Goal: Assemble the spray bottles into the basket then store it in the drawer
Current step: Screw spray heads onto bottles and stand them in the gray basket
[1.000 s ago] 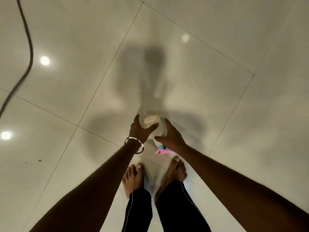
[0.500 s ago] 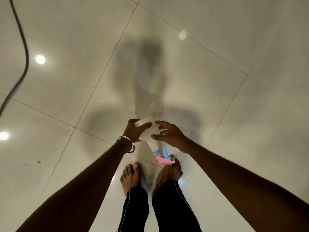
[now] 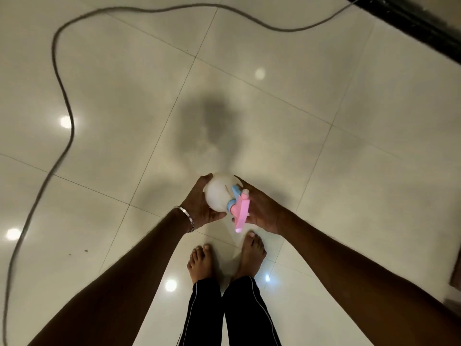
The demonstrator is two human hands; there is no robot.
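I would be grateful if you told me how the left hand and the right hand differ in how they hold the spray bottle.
The left hand cups the spray bottle round its white body; the right hand holds the pink spray head. The left wrist wears a metal bangle; the right wrist is bare. Both hands hold the same bottle above the tiled floor.

spray bottle | round white body, pink-and-blue trigger head attached | tilted, head toward viewer | above floor

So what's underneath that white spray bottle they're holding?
Below the spray bottle, held by the left hand and right hand, lies glossy tiled floor. The hands hide the patch directly beneath.
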